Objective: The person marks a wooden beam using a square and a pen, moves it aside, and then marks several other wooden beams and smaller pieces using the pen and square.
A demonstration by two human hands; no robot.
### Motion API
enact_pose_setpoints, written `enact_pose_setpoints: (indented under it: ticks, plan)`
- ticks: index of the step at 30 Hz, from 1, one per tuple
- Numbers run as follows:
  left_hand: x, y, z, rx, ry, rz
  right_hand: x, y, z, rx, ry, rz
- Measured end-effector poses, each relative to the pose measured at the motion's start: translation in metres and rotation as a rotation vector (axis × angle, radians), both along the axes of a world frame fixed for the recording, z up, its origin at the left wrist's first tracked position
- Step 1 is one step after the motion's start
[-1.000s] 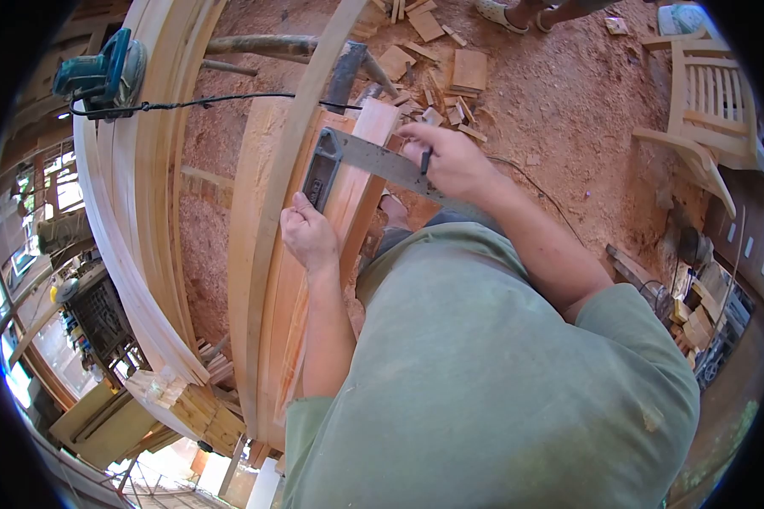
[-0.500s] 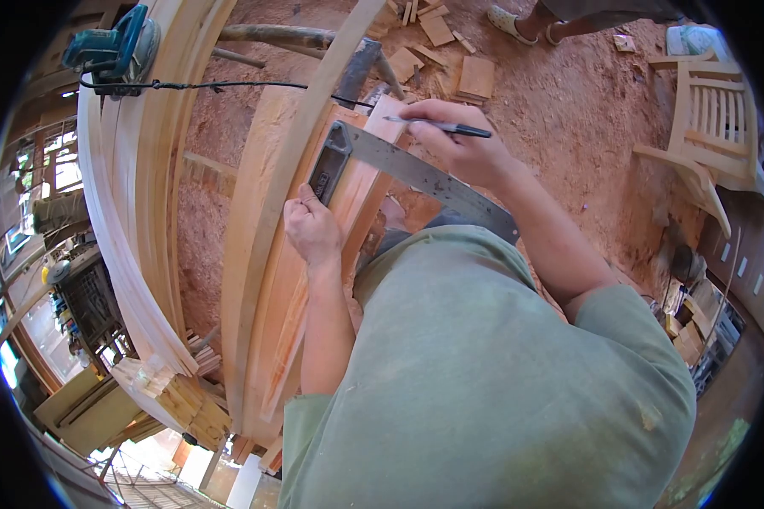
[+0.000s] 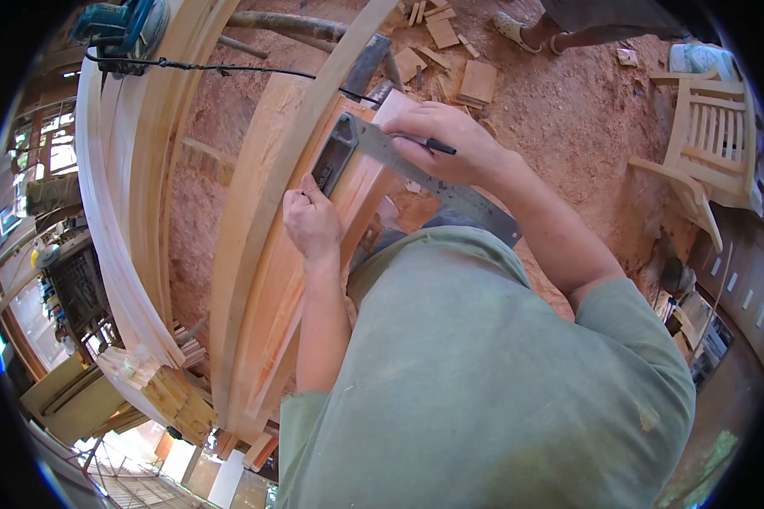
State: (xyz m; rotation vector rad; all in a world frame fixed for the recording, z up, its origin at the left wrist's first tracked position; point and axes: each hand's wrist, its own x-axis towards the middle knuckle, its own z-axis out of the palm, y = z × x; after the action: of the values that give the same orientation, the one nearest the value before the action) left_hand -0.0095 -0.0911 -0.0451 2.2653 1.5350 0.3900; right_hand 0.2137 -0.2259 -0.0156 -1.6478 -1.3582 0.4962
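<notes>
My left hand [image 3: 312,222] is closed on the lower end of the dark stock of a metal try square [image 3: 336,159], its thumb on top. The stock lies along a reddish wooden board [image 3: 301,242], and the steel blade [image 3: 474,197] crosses the board and sticks out past its right edge. In my right hand [image 3: 454,140] is a black pen [image 3: 435,145], pinched between thumb and fingers. That hand rests over the board's far end, just beyond the blade. Its fingers hide the pen's tip.
A long pale strip [image 3: 290,170] runs beside the board. Curved planks [image 3: 132,212] lie at left, bearing a teal power tool [image 3: 127,32] whose black cord [image 3: 229,68] crosses over. Wood offcuts [image 3: 478,82] litter the ground. A wooden chair [image 3: 711,140] and another person's leg [image 3: 539,32] are at right.
My right hand has moved left and down towards the blade, with the pen turned so its tip is now hidden. My left hand stays on the try square. The whole view has shifted slightly.
</notes>
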Motion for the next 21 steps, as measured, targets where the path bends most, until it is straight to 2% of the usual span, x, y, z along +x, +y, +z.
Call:
enact_pose_setpoints:
  ticks: [1,5,7,11,13,16,17,19,21]
  plan:
    - [0.001,0.0,0.002,-0.007,0.002,0.003,0.002,-0.002,0.005,-0.073,-0.05,0.036]
    - [0.001,-0.001,0.002,-0.007,0.008,0.013,0.001,-0.004,0.007,-0.074,-0.064,0.014]
    - [0.001,0.0,-0.001,-0.002,0.008,0.011,-0.002,0.002,0.001,0.043,-0.007,-0.013]
    - [-0.001,0.002,-0.006,0.042,0.02,-0.01,-0.001,0.001,0.004,0.057,-0.06,-0.027]
    - [-0.001,0.003,-0.005,0.029,0.017,-0.011,0.005,-0.008,0.024,-0.267,-0.108,0.013]
    - [0.0,0.001,-0.003,0.017,0.01,-0.012,0.011,-0.014,0.037,-0.357,-0.113,-0.01]
    - [0.0,0.001,-0.003,0.019,0.008,-0.012,0.012,-0.013,0.035,-0.357,-0.115,-0.012]
    - [0.0,0.001,-0.002,0.013,0.007,-0.013,0.011,-0.007,0.025,-0.18,0.108,-0.041]
    - [0.0,0.001,-0.002,0.009,0.009,-0.016,0.009,-0.005,0.017,-0.17,0.119,-0.037]
